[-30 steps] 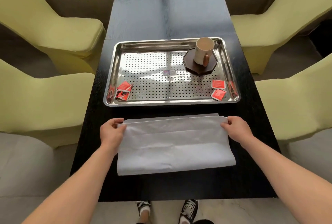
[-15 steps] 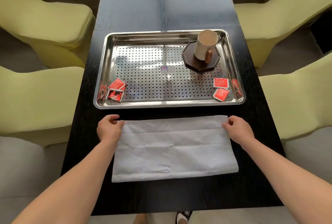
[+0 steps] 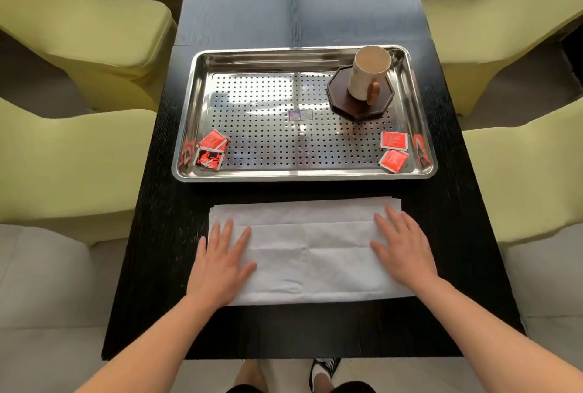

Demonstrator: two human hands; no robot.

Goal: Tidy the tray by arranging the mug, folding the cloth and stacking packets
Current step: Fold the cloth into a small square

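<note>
Chairs (image 3: 79, 156) flank your left hand (image 3: 217, 269) and right hand (image 3: 407, 253); a coaster (image 3: 339, 94) sits beyond the right one; a table (image 3: 299, 14) lies beneath both.

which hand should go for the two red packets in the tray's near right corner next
Right, likely. The right hand lies flat on the right end of the cloth, nearest those packets; the left hand would have to cross over.

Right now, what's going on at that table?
A person presses the left hand and right hand flat on the folded white cloth, which lies on the table in front of the tray. The mug stands on a dark coaster in the tray's far right corner. Red packets lie loose in both near corners.
</note>
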